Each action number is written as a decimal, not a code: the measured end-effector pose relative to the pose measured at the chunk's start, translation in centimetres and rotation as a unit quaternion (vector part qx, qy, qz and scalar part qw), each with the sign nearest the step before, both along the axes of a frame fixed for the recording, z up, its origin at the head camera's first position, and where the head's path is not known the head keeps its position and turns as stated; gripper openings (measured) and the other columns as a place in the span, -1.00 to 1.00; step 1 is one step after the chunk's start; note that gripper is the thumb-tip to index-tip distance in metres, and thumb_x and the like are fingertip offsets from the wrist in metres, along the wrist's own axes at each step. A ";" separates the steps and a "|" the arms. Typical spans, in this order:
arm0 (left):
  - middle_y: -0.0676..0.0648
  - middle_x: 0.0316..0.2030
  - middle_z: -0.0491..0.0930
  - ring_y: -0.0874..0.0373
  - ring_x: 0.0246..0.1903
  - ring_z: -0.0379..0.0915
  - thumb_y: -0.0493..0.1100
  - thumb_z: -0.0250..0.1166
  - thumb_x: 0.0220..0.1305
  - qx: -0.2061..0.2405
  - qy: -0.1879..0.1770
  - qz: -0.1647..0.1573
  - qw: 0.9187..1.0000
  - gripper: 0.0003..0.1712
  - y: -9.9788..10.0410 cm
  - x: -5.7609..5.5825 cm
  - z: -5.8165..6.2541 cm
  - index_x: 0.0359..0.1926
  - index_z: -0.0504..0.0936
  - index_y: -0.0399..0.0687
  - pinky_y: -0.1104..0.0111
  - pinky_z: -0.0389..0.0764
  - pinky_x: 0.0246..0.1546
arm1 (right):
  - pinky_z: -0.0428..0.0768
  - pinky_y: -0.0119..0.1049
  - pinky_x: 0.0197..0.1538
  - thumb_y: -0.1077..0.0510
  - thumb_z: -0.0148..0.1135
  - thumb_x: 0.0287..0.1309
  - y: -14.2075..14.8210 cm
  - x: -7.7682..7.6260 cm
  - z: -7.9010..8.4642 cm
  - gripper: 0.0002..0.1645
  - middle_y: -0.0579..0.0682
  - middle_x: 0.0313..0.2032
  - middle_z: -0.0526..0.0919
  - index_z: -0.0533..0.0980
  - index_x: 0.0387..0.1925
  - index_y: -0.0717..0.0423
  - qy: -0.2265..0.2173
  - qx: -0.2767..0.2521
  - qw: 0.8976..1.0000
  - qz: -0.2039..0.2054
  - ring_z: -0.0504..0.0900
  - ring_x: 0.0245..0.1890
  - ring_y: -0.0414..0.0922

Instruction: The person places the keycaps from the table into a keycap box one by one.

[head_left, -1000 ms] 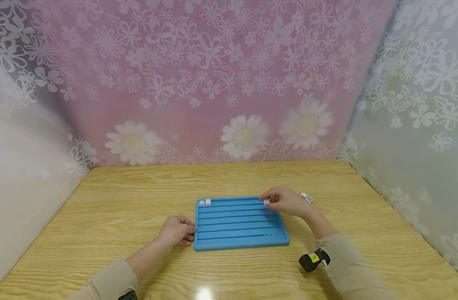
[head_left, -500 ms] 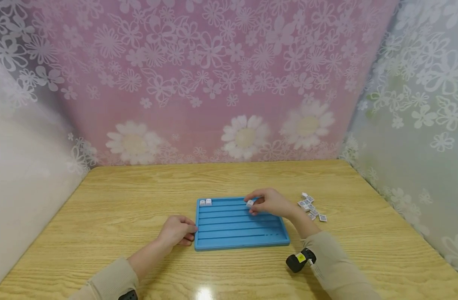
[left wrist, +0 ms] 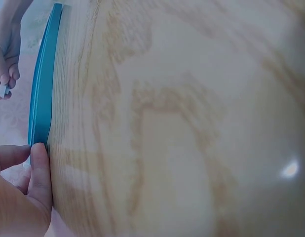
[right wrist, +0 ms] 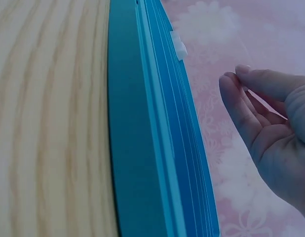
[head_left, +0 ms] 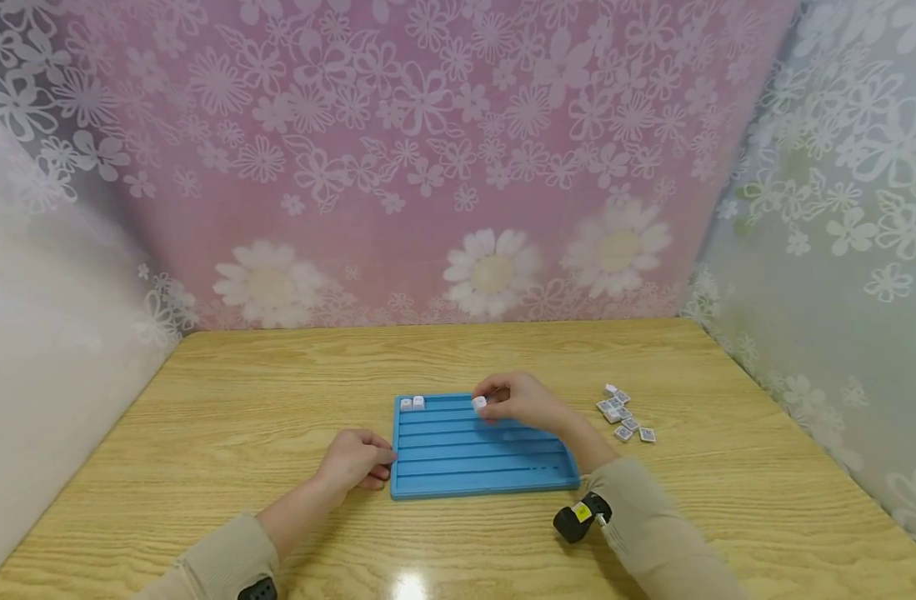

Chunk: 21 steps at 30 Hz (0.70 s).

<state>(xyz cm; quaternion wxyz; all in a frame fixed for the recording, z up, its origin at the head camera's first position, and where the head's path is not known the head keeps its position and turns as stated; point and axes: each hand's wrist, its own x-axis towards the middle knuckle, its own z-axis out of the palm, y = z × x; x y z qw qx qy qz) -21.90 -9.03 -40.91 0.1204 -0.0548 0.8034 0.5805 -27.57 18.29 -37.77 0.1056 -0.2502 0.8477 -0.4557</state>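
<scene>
Moved further left over tray (head_left: 458,454) with right hand (head_left: 523,402) since the earlier frame, carrying cap (head_left: 479,403). Now pinching it between thumb and fingertips over the far row, right of and apart from two set caps (head_left: 418,402). Pinching tray's left edge with left hand (head_left: 352,460). Can't make out held cap in right wrist view; can in left wrist view. Can spot loose caps (head_left: 630,424) on table (head_left: 728,500) only in head view.

Before you on the surface (head_left: 277,367) lies the tray (head_left: 458,457); two keycaps (head_left: 418,403) sit in its far left corner, loose keycaps (head_left: 613,416) to its right.
</scene>
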 end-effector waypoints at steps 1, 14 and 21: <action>-0.14 -0.58 0.50 0.16 -0.62 0.44 -0.34 0.25 0.13 0.000 0.000 0.001 1.000 -0.87 0.0 0.0 0.0 -0.29 0.56 -0.36 0.37 0.60 -0.60 | 0.60 -0.22 -0.21 0.19 0.26 0.13 -0.3 0.0 0.0 -0.61 -0.01 -0.40 0.62 0.50 -0.03 0.31 0.000 -0.002 1.000 0.000 0.63 -0.38 -0.07; -0.14 -0.56 0.52 0.15 -0.60 0.46 -0.34 0.25 0.14 0.004 -0.001 -0.001 1.000 -0.85 0.1 -0.1 0.4 -0.27 0.56 -0.38 0.36 0.61 -0.57 | 0.60 -0.23 -0.22 0.23 0.24 0.14 -2.9 -1.2 0.1 -0.70 -0.01 -0.35 0.62 0.52 -0.07 0.24 0.008 0.001 1.000 -0.026 0.62 -0.38 -0.14; -0.14 -0.58 0.52 0.16 -0.61 0.45 -0.35 0.25 0.13 -0.003 0.001 0.007 1.000 -0.85 0.1 0.1 0.4 -0.27 0.58 -0.39 0.36 0.61 -0.58 | 0.61 -0.21 -0.27 0.26 0.24 0.12 -3.8 -1.8 -0.2 -0.69 0.00 -0.34 0.61 0.52 -0.08 0.30 0.025 0.021 0.999 -0.036 0.62 -0.43 -0.16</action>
